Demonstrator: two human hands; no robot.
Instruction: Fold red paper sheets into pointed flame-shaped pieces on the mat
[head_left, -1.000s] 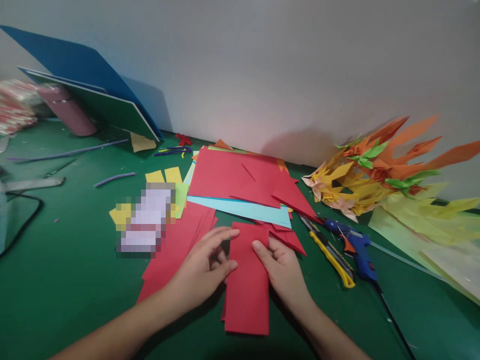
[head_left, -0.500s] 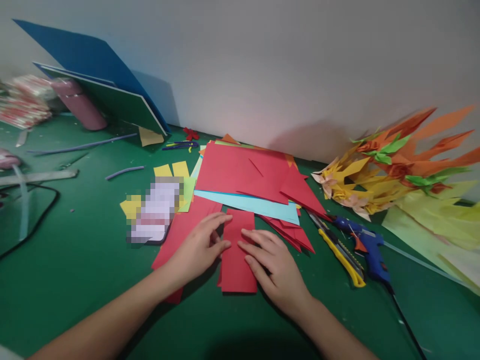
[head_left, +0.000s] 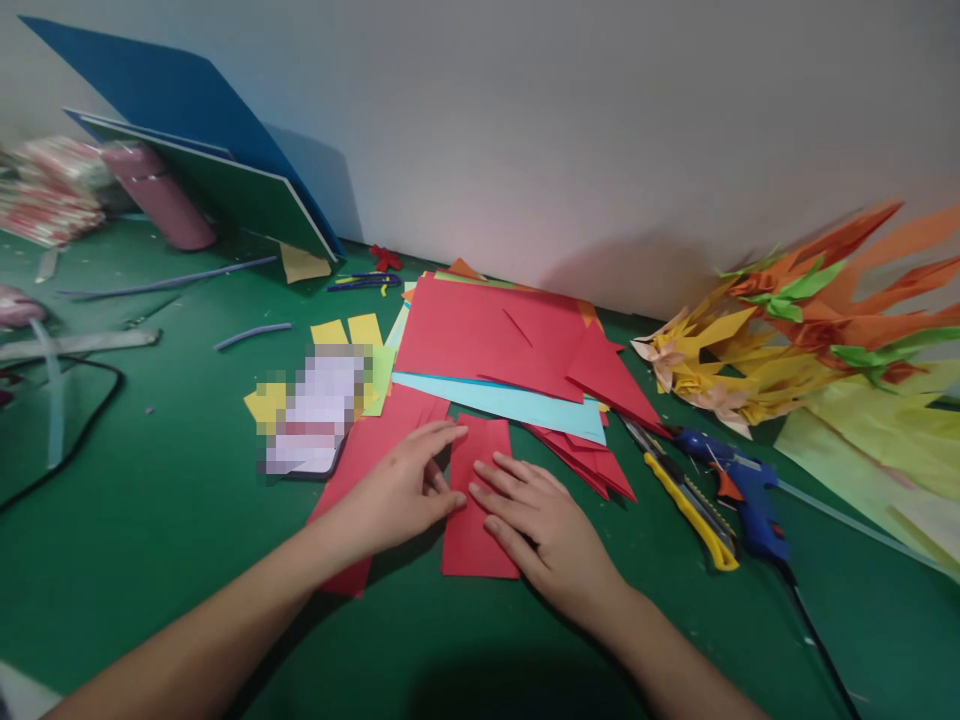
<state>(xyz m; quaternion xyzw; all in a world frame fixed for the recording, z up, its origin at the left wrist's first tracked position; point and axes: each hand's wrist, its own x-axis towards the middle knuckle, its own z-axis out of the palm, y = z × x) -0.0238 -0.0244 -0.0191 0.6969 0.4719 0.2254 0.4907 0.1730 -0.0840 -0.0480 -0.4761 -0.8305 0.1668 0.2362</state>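
A folded strip of red paper [head_left: 480,545] lies on the green mat. My left hand [head_left: 401,490] rests on its left edge with the fingers stretched out flat. My right hand [head_left: 536,520] presses down on the strip's right half, fingers spread and flat. Under my left hand lie more red paper strips [head_left: 360,450]. Just beyond the hands sits a stack of red paper [head_left: 495,340] over a light blue sheet [head_left: 525,408].
A yellow utility knife [head_left: 686,505] and a blue glue gun [head_left: 742,490] lie to the right. Folded orange, yellow and green paper flowers [head_left: 780,340] pile against the wall. A phone [head_left: 315,425] on yellow scraps lies left. Blue and green boards [head_left: 202,150] lean far left.
The red strip has been folded shorter, and both hands have moved forward to lie flat on it. My right hand went from gripping the strip's edge to pressing on top.
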